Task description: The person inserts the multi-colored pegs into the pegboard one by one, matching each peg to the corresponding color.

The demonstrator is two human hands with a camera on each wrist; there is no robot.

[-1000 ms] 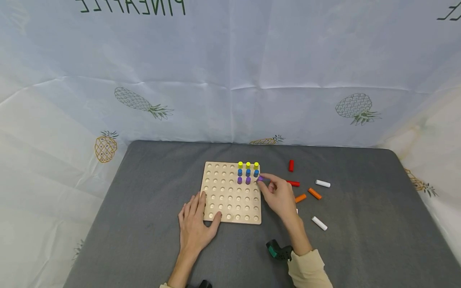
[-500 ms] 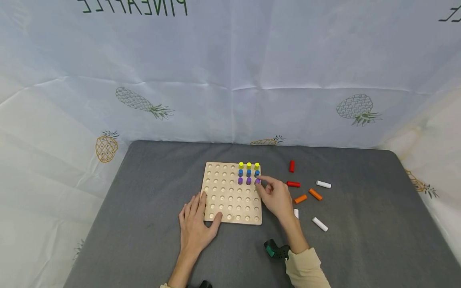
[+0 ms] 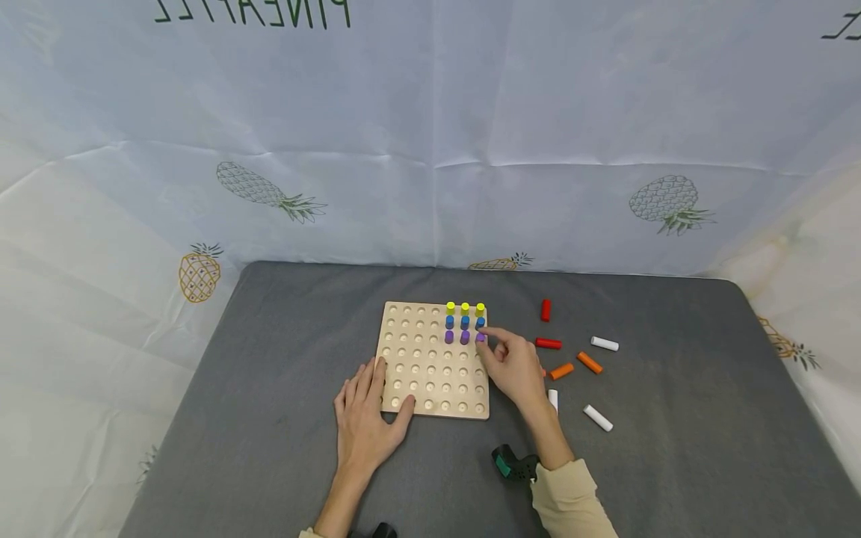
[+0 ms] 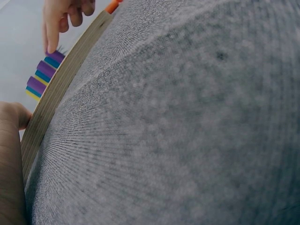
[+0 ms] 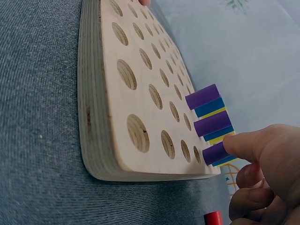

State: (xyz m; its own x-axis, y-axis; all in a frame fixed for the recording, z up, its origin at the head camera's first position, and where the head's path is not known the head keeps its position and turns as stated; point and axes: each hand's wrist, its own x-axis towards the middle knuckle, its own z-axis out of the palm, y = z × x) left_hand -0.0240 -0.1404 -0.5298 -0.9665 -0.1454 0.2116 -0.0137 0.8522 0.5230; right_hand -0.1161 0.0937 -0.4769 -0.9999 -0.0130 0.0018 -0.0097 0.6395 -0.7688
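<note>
A square wooden pegboard (image 3: 417, 359) with rows of round holes lies on the table. Yellow (image 3: 465, 308), blue and purple pegs stand upright in three short rows at its far right corner. My right hand (image 3: 514, 366) pinches the right-end purple peg (image 5: 215, 153) between thumb and index finger; that peg sits in its hole at the board's edge. The other fingers curl below in the right wrist view. My left hand (image 3: 366, 422) rests on the board's near left corner, fingers along the left side and thumb on the front edge.
Right of the board lie loose pegs: red (image 3: 546, 310), orange (image 3: 590, 363) and white (image 3: 598, 418). One white peg and an orange one are partly hidden by the right hand. Behind the grey table (image 3: 673, 448) hangs a pale pineapple-print curtain (image 3: 538, 112).
My right hand has brought the tilted purple peg slightly left and down into the hole ending the purple row, where it now stands upright. The left hand has stayed put.
</note>
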